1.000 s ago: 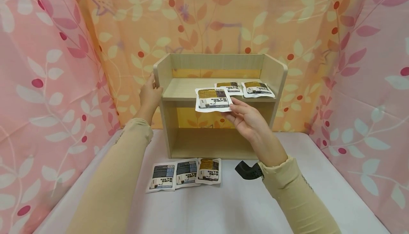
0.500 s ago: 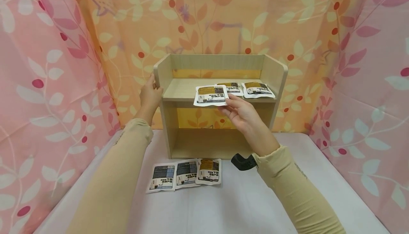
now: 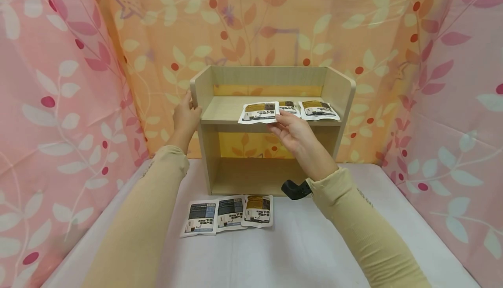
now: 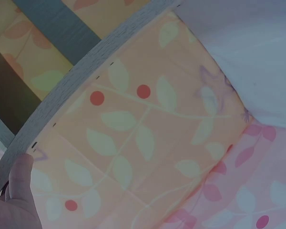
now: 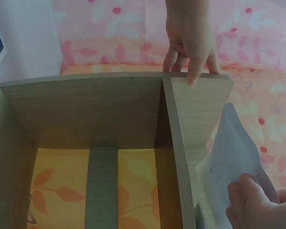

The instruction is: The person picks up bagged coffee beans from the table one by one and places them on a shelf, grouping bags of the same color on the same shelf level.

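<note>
My right hand [image 3: 296, 138] pinches the right edge of a flat white-edged sachet [image 3: 258, 112] with a brown and yellow label, thumb on top. It is held level at the front edge of the upper board of a small wooden shelf [image 3: 222, 108]. The right wrist view shows the pale underside of this sachet [image 5: 231, 152] with fingertips against it. My left hand [image 3: 186, 116] grips the shelf's left side panel, its thumb on the inner face and fingers outside. Two similar sachets lie on the upper board, a right one [image 3: 317, 109] and one [image 3: 290, 108] partly hidden by the held sachet.
Before the shelf, on the white tabletop [image 3: 251, 261], lie two blue-labelled sachets [image 3: 199, 218] and a brown-labelled sachet [image 3: 258, 210] in a row. The lower compartment [image 3: 251, 172] opens below. Patterned curtains [image 3: 251, 21] enclose the back and sides. A black wrist mount [image 3: 295, 189] sits at my right cuff.
My right hand has carried the sachet forward and slightly left, from before the shelf to over the upper board's front edge. The sachet has tilted flatter. My left hand keeps its place.
</note>
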A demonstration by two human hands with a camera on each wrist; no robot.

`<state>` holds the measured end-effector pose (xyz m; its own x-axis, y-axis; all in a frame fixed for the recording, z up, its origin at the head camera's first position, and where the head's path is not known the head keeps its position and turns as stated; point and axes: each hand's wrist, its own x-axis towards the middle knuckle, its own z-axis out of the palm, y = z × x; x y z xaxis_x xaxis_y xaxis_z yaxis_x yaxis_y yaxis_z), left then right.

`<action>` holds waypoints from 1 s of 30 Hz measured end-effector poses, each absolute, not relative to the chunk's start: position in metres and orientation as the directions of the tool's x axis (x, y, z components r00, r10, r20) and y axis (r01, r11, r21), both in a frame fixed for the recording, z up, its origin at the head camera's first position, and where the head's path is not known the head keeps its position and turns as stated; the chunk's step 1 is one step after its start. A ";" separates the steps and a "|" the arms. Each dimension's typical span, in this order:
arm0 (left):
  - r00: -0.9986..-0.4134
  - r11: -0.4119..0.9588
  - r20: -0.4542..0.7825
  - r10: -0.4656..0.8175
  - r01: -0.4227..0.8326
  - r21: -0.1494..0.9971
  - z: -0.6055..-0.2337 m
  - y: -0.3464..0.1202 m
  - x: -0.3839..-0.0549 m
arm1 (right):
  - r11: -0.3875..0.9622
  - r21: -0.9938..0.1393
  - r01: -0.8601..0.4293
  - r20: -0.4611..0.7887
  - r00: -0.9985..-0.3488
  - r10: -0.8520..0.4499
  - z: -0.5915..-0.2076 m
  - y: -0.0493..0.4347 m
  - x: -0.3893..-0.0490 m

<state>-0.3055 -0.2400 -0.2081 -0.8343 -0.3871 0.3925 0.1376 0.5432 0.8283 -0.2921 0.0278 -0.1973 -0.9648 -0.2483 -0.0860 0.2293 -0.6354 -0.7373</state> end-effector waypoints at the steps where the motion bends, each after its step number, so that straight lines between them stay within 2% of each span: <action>1: -0.834 0.544 0.393 -0.386 0.138 0.828 -0.208 -0.240 -0.305 | -0.637 -0.737 0.228 -0.084 -0.965 -0.248 -0.196 0.027 -0.293; 22: -0.834 0.547 0.398 -0.382 0.143 0.825 -0.206 -0.240 -0.306 | -0.559 -0.807 0.192 -0.071 -0.971 -0.230 -0.184 0.008 -0.317; 30: -0.829 0.555 0.410 -0.381 0.150 0.818 -0.208 -0.241 -0.306 | -0.480 -0.865 0.146 -0.095 -0.987 -0.129 -0.186 0.004 -0.329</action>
